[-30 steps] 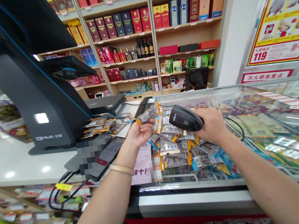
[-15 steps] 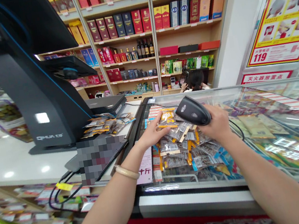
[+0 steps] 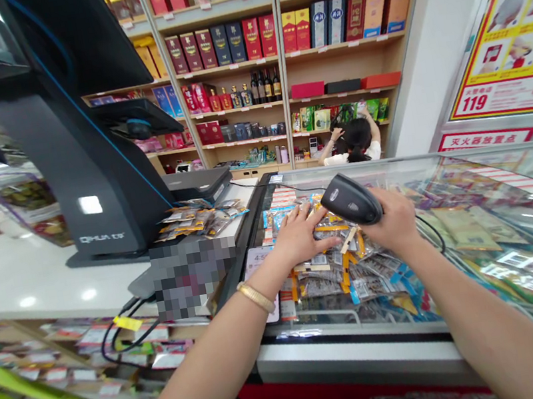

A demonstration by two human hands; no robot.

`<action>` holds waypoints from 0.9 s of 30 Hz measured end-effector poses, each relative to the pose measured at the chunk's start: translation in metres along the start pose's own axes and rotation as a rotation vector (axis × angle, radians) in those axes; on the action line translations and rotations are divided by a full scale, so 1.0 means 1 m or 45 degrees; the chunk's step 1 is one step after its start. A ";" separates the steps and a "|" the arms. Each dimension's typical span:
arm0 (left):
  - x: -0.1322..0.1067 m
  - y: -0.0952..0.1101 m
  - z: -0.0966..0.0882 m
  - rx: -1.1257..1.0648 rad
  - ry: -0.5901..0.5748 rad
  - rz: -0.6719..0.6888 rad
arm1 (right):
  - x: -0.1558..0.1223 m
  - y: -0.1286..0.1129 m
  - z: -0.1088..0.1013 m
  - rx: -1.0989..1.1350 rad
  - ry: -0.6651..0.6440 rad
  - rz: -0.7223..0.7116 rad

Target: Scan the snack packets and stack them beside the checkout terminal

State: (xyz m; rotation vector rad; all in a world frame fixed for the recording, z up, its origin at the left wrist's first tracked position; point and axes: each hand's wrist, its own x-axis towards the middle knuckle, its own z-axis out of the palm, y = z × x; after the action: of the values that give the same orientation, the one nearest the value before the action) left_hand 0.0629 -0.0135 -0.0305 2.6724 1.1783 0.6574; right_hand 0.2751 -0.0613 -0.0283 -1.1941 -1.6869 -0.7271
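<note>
- Change over the last second: a packet was held up by our left hand (image 3: 302, 234), beside the scanner. Now that hand is down over the heap of packets (image 3: 323, 281), fingers spread, palm down, with none lifted.
- We judge that the handling of single packets is between pieces: nothing is held up to the scanner (image 3: 350, 200).
- Left hand: released, not clenched; the fingers seem to rest on the heap. Whether a packet is pinned beneath, we cannot tell.
- Right hand (image 3: 395, 216): grasping the scanner firmly by its handle, above the heap's far right part.
- Scanner's bearing: head points away and to our left; long axis slants from the upper left down to the handle at lower right. Its window is out of sight.
- Heap: on the glass-topped case (image 3: 361, 350), right of the phone (image 3: 258, 256) under our left wrist. Packets lie at mixed angles, with no common axis; one cream strip (image 3: 348, 240) slopes up to the right.
- Second stack of packets (image 3: 199, 220): beside the terminal (image 3: 106, 178), well apart from both hands.
</note>
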 end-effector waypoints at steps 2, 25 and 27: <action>0.002 0.000 0.002 0.020 0.010 -0.041 | -0.001 0.001 0.001 -0.011 0.008 -0.011; 0.009 -0.115 -0.047 -2.052 1.152 -1.441 | -0.002 0.000 0.002 0.007 0.019 0.006; 0.013 -0.120 -0.045 -2.122 1.146 -1.418 | -0.002 0.000 0.002 0.011 0.004 0.017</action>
State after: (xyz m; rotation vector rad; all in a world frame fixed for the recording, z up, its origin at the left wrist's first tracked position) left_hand -0.0292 0.0759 -0.0218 0.2277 1.0691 1.5268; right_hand 0.2746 -0.0603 -0.0313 -1.1966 -1.6765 -0.7127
